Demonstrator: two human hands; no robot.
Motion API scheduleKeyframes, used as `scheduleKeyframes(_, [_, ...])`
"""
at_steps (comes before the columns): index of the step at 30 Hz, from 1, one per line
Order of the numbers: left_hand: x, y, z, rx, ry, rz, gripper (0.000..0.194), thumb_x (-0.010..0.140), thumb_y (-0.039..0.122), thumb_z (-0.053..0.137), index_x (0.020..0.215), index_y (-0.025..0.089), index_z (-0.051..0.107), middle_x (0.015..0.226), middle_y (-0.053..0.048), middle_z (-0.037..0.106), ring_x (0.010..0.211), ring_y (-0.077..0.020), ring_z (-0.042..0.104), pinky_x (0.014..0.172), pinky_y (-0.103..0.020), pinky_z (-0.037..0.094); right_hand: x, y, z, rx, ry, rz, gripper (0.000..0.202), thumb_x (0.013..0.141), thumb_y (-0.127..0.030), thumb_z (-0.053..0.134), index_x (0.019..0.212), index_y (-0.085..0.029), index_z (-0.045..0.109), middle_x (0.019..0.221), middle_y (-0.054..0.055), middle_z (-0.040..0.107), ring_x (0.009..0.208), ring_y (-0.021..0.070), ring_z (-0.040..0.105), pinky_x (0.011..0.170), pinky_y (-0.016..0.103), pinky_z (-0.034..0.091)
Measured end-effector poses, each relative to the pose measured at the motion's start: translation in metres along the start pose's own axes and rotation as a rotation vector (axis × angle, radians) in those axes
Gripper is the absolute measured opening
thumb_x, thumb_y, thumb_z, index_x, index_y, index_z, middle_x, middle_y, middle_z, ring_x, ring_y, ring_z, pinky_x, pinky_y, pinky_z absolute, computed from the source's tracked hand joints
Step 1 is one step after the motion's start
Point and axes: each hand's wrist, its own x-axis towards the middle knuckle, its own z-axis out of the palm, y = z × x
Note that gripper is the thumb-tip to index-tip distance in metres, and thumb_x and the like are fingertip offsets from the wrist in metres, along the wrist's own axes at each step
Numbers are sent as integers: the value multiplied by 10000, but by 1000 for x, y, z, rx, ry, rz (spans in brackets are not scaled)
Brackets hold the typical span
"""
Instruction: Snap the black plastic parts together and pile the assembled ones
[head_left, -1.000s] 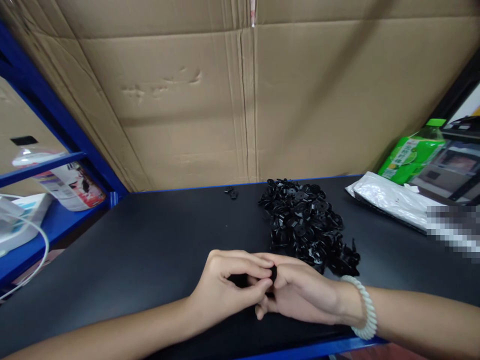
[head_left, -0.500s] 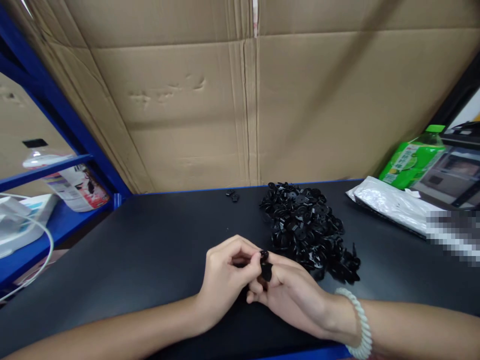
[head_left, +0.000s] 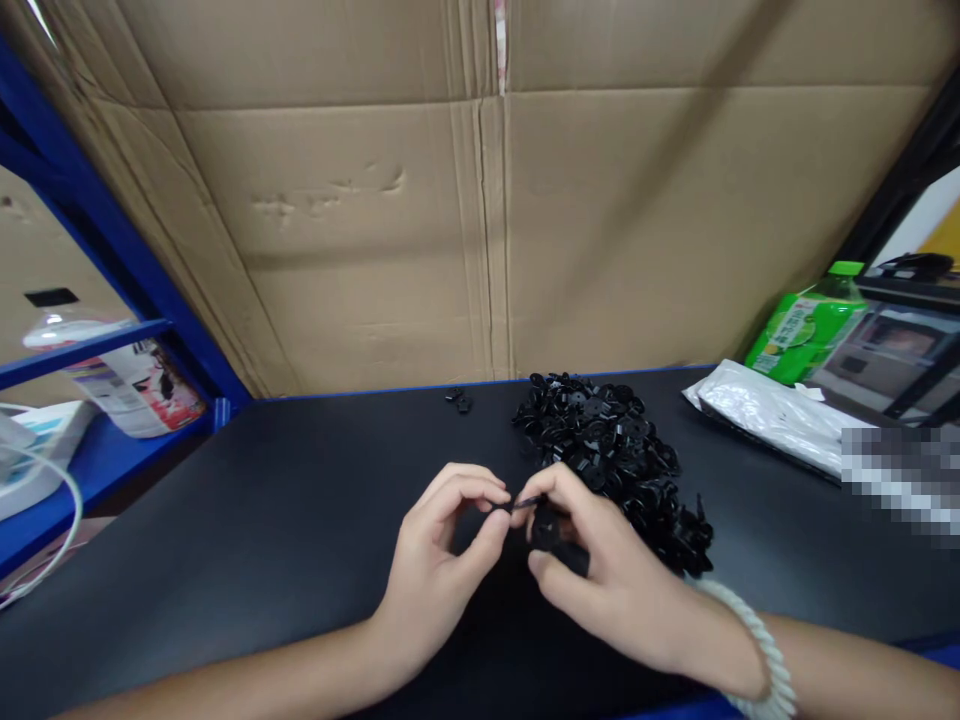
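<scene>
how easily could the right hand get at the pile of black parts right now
Quite easily, it seems: the pile of black parts lies just beyond the right hand, with no barrier visible between, though its fingers look occupied with a black piece.

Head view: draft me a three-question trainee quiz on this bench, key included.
1. Choose one: the right hand holds (a) a bottle, (b) a black part, (c) a cable.
2. True or false: the white packet lies to the right of the pile of black parts.
3. Fill in: the bracelet is on the person's ____ wrist.

Key: 1. b; 2. True; 3. right.
</scene>
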Motion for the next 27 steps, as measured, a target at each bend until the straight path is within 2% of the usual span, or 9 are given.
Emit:
scheduleKeyframes(4, [12, -10, -10, 236, -43, 121, 135, 853, 149, 560, 969, 201, 605, 971, -52, 622, 878, -181, 596, 778, -303, 496, 11, 8, -46, -664, 322, -188, 282, 814, -170, 519, 1093, -183, 478, 1048, 105, 549, 989, 258, 529, 858, 427, 446])
scheduleKeyframes(8, [40, -40, -27, 587, -187, 126, 226, 871, 219, 529, 1085, 173, 586, 1129, -102, 638, 1089, -239, 567, 949, -406, 458, 20, 23, -71, -963, 349, -157, 417, 822, -208, 527, 1225, -120, 467, 1181, 181, 530, 1149, 341, 469, 953, 524, 399])
scheduleKeyframes(11, [61, -68, -38, 715, -310, 119, 492, 876, 373, 541, 1298, 126, 482, 1376, -174, 509, 1319, -316, 398, 1069, -512, 342, 16, 16, -57, -875, 296, -196, 406, 855, -189, 497, 1257, -149, 463, 1253, 166, 496, 1212, 313, 432, 1013, 509, 364])
scheduleKeyframes(14, [73, -86, -45, 742, -384, 114, 638, 857, 473, 550, 1364, 105, 433, 1443, -211, 431, 1353, -384, 342, 1067, -596, 291, 4, 1, -28, -594, 109, -240, 350, 878, -157, 473, 1223, -217, 489, 1243, 111, 512, 1181, 243, 461, 1019, 418, 384])
scheduleKeyframes(16, [74, -89, -47, 742, -423, 129, 625, 862, 468, 545, 1368, 118, 438, 1404, -203, 482, 1305, -362, 424, 1056, -561, 329, -4, -4, -10, -429, -28, -233, 340, 845, -113, 493, 1166, -216, 529, 1164, 92, 559, 1102, 218, 506, 981, 371, 414])
scheduleKeyframes(19, [70, -85, -46, 725, -440, 167, 510, 879, 397, 540, 1319, 145, 491, 1260, -154, 597, 1151, -269, 569, 995, -420, 435, -11, 0, 8, -249, -196, -175, 347, 767, -55, 526, 1087, -178, 578, 1053, 85, 600, 999, 198, 549, 915, 326, 450])
scheduleKeyframes(23, [66, -79, -44, 711, -368, 182, 250, 906, 313, 495, 1028, 143, 632, 907, -83, 663, 857, -206, 635, 840, -359, 511, -10, 12, 19, -151, -296, -105, 299, 726, -41, 529, 987, -147, 629, 945, 76, 626, 904, 189, 568, 857, 320, 461])
scheduleKeyframes(25, [66, -79, -43, 703, -321, 189, 232, 911, 293, 481, 1025, 145, 619, 938, -93, 659, 893, -216, 626, 858, -386, 505, -7, 15, 22, -150, -308, -92, 275, 725, -35, 523, 944, -144, 649, 897, 68, 639, 869, 187, 564, 864, 334, 447])
scheduleKeyframes(27, [67, -80, -42, 681, -322, 212, 310, 883, 302, 534, 1152, 155, 575, 1135, -127, 634, 1072, -252, 584, 948, -432, 467, -5, 14, 22, -138, -318, -95, 260, 747, -31, 506, 919, -143, 665, 885, 67, 654, 855, 181, 563, 865, 332, 436])
